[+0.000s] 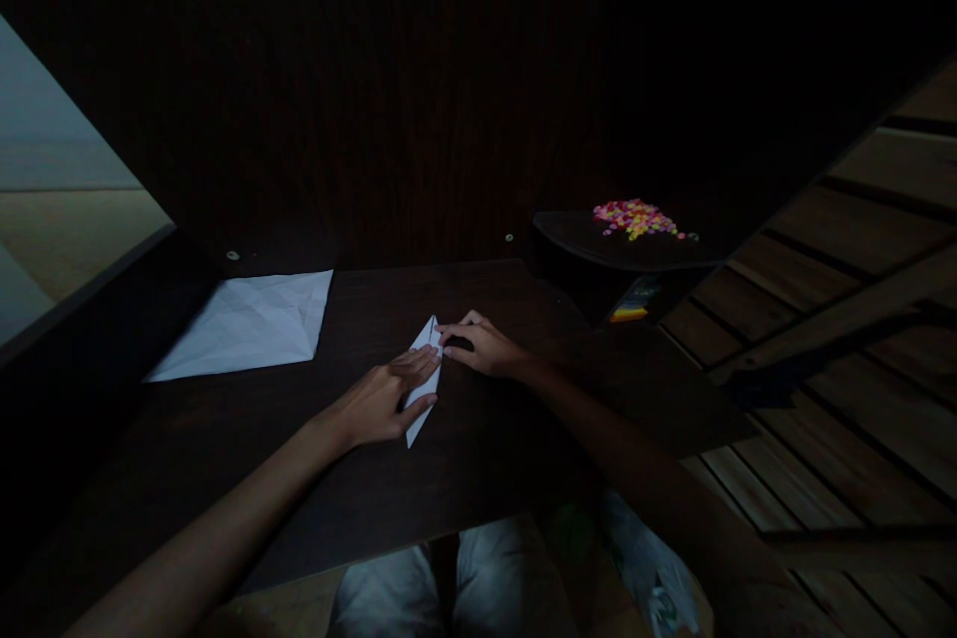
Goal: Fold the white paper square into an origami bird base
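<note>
- Well, a white sheet lies on the desk to the left, its surface creased.
- A dark panel rises along the desk's far side; at far right, colourful beads sit heaped on a shelf.
- The folded paper lies mid-desk, slanting, under my left hand and just left of my right hand.
- My left hand spreads flat over it, thumb apart.
- My right fingertips meet its far right edge; whether they pinch it, I cannot tell.

Left fingers and right fingers touch folded paper
</note>
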`<state>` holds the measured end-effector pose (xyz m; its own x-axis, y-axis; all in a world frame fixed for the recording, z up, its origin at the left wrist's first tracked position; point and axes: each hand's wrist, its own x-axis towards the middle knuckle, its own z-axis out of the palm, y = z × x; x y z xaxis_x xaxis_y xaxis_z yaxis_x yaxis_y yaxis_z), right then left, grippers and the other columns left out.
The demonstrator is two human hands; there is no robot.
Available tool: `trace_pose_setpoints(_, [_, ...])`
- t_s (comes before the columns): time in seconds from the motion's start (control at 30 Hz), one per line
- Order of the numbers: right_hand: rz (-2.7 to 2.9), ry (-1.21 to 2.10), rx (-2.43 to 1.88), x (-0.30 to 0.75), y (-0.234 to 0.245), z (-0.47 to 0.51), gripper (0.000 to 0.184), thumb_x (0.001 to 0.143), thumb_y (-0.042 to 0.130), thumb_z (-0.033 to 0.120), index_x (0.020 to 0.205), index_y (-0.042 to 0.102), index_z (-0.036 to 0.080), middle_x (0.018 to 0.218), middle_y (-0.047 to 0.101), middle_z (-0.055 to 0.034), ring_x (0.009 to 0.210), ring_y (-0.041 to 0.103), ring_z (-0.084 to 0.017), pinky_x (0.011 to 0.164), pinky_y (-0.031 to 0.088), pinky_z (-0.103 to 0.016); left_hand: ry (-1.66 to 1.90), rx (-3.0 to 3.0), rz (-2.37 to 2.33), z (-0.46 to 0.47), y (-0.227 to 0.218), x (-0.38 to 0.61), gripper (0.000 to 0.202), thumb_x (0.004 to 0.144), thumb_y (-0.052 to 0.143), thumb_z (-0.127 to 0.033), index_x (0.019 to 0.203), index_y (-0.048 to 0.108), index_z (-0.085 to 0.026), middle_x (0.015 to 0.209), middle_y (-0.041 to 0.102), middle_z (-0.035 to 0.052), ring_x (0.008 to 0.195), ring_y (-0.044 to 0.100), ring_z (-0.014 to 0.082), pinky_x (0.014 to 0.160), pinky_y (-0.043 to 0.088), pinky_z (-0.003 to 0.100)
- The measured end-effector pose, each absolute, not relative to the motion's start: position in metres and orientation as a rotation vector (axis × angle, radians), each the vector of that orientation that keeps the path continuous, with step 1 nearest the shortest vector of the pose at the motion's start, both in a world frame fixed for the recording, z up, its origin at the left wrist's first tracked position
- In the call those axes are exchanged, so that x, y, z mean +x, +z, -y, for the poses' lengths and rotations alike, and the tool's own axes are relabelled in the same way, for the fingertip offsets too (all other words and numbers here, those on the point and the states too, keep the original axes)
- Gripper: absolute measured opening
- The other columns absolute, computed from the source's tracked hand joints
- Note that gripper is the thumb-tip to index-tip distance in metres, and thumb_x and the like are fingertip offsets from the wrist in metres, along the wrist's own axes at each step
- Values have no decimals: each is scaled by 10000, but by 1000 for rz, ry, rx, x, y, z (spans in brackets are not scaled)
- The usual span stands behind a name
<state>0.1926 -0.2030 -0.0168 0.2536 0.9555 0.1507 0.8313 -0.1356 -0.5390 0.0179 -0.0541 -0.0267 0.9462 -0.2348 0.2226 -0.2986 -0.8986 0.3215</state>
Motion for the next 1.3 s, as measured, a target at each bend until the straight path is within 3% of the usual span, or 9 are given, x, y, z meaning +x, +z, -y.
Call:
trace_pose_setpoints(0.37, [1555,306,-2046,191,-14,203,283,838,625,223,1113,560,210,1058,639,-72,1054,532,-216,950,381,-394,235,2757,398,56,-24,17,508,936,444,-353,1405,391,-166,1475,363,95,1365,328,233,1144,301,405])
trace_pose_setpoints(0.77, [1542,265,-1994,190,-17,200,235,844,608,172,1075,596,215,1061,643,-51,1019,548,-190,932,418,-357,234,2791,404,55,-25,18,520,934,434,-375,1399,404,-144,1464,390,112,1357,354,236,1142,306,382])
trace_pose_setpoints(1.0, [1531,249,-2019,188,-16,201,243,821,659,306,1039,630,202,1087,649,-56,998,528,-207,915,422,-363,189,2847,378,56,-22,19,546,936,417,-398,1405,392,-119,1466,384,137,1350,366,253,1124,332,383])
trace_pose_setpoints(1.3, [1490,219,-1989,190,-25,198,179,791,695,282,949,644,214,1144,652,-38,1009,533,-207,902,420,-366,228,2859,416,56,-22,20,541,939,417,-381,1414,371,-125,1473,377,128,1356,353,258,1125,324,387])
